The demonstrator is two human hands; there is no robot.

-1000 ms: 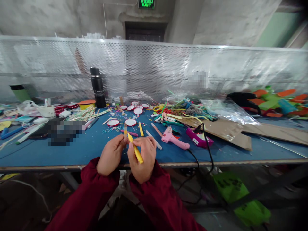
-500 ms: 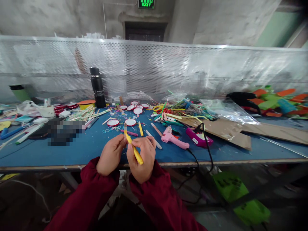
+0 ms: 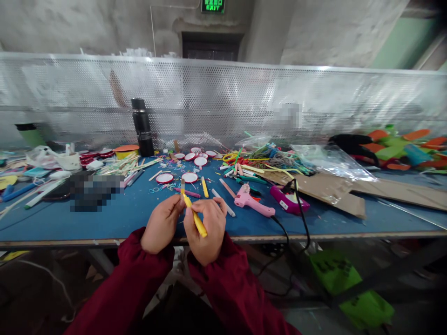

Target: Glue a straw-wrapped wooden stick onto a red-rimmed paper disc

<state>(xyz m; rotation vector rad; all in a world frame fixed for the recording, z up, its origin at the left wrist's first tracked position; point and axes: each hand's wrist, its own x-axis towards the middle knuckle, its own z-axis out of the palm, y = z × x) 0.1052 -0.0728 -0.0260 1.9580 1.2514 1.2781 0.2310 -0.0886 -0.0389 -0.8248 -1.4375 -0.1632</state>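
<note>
1. Head view: a yellow stick [image 3: 199, 226] is held just above the near edge of the worktop [image 3: 115, 216], about midway along it. It slants from the right palm up and away to the left.
2. The right hand [image 3: 206, 235] is closed around the lower part of the yellow stick. The thumb and forefinger pinch it higher up.
3. The left hand [image 3: 161, 229] has its fingertips closed on a short wooden stick [image 3: 182, 184]. This piece stands upright and meets the upper end of the yellow stick. How the two ends join cannot be told.
4. Judgement: keep both wrists close together as they are, so the ends stay aligned. Steady the pinch near the meeting point, not at the far ends.
5. Judgement: press lightly, as a thin wooden piece may snap or slip sideways.
6. A pink glue gun [image 3: 252, 201] lies near the right hand, toward the far edge, with its black cord [image 3: 284, 232] running over the near edge. Judgement: keep sleeves off the nozzle and the cord.
7. Red-rimmed discs [image 3: 189, 177] and loose coloured sticks [image 3: 204, 186] lie beyond the hands, near but apart.
</note>
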